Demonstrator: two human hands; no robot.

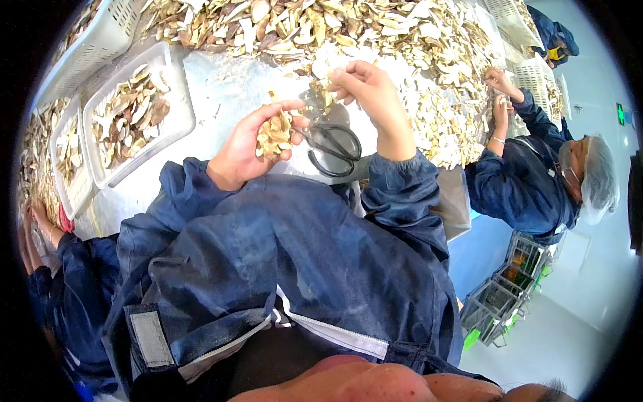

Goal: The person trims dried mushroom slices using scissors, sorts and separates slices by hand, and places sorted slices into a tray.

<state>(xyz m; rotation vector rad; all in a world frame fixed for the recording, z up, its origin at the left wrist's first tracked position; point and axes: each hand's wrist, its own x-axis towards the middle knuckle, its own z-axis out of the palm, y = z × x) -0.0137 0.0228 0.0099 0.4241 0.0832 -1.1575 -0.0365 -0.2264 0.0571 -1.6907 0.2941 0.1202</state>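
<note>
My left hand, palm up and fingers curled, holds several dried slices over the table's near edge. To its right, my right hand hangs above the table with its fingertips bent together; what they hold, if anything, is too small to tell. Black-handled scissors lie between my hands, close to the left fingers. Small crumbs are scattered beneath the right fingertips. A large heap of pale and brown dried slices spreads across the far side and right of the table.
On the left stand a clear tray of slices, a smaller white tray and a white perforated basket. A co-worker in a hair net works at the right. Another co-worker's hand shows at far left. Metal racks stand lower right.
</note>
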